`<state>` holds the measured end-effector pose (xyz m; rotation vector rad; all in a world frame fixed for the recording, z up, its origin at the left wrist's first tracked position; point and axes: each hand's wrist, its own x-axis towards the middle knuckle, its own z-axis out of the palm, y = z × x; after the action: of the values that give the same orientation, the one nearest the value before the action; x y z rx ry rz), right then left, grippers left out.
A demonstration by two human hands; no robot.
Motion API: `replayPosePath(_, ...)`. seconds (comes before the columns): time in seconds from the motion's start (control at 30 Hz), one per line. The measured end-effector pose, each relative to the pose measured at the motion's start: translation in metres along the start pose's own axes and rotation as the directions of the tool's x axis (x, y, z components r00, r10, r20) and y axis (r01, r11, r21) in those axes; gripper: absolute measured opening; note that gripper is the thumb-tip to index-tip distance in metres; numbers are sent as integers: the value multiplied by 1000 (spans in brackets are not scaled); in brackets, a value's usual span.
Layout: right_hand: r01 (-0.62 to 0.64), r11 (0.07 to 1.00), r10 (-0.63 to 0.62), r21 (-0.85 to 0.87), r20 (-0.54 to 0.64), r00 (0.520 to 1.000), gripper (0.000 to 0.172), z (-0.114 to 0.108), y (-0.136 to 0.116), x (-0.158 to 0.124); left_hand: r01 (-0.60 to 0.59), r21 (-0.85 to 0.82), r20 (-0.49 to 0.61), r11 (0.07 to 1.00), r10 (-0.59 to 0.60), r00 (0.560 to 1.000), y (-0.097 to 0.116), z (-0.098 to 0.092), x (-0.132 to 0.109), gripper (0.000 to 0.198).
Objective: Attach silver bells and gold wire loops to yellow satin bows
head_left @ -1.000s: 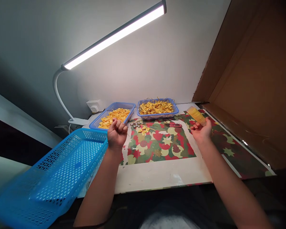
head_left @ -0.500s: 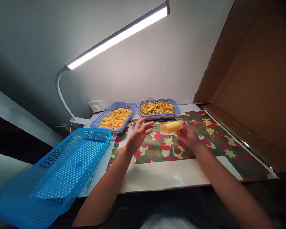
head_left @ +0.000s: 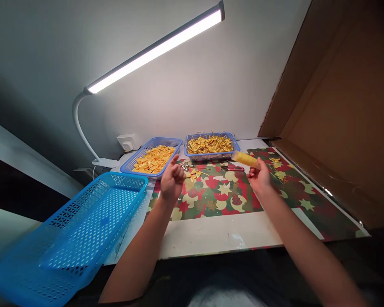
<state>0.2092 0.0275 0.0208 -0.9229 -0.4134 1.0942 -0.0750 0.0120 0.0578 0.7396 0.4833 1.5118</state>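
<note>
A spool of yellow thread (head_left: pixel 245 159) is in my right hand (head_left: pixel 260 175), gripped at its right end and tilted above the patterned mat. My left hand (head_left: pixel 173 177) is raised by the near corner of the left bow basket, its fingers curled together; whatever they hold, if anything, is too fine to see. Between the hands, a pair of red-handled thread snips (head_left: pixel 233 168) lies on the mat. A few yellow bows (head_left: pixel 193 175) and small shiny metal pieces (head_left: pixel 186 167) lie just right of my left hand.
A blue-violet basket (head_left: pixel 128 167) holds orange-yellow bows; another basket (head_left: pixel 211 157) holds gold ribbon pieces. A larger blue basket (head_left: pixel 105 221) stands at the left. Overhead runs a lamp (head_left: pixel 156 51). A cardboard wall (head_left: pixel 345 94) bounds the right, near yellow scraps (head_left: pixel 280 174).
My right hand has moved right with the spool, which has turned. My left hand has drawn left and its fingers have curled in. The snips between them are now uncovered.
</note>
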Motion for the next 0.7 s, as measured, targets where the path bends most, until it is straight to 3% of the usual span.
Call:
replayPosePath(0.17, 41, 996, -33, 76, -105, 994, 39, -11, -20, 6, -78, -99, -66, 992, 71, 995, 22, -8, 4, 19)
replayPosePath(0.37, 59, 996, -54, 73, -71, 996, 36, -8, -22, 3, -89, -161, -69, 983, 79, 994, 24, -8, 4, 16)
replayPosePath(0.53, 31, 1000, -29, -7, 180, 983, 27, 6, -16, -16, -28, -178, -7, 984, 28, 1000, 22, -2, -1, 28)
replayPosePath(0.63, -16, 994, 55, -105, 379, 924, 23, 13, -11, -33, 111, -69, 61, 991, -107, 992, 14, 6, -6, 41)
replayPosePath(0.7, -40, 986, 111, -159, 466, 878, 26, 15, -7, -41, 234, 28, 148, 972, -235, 961, 4, 11, -10, 49)
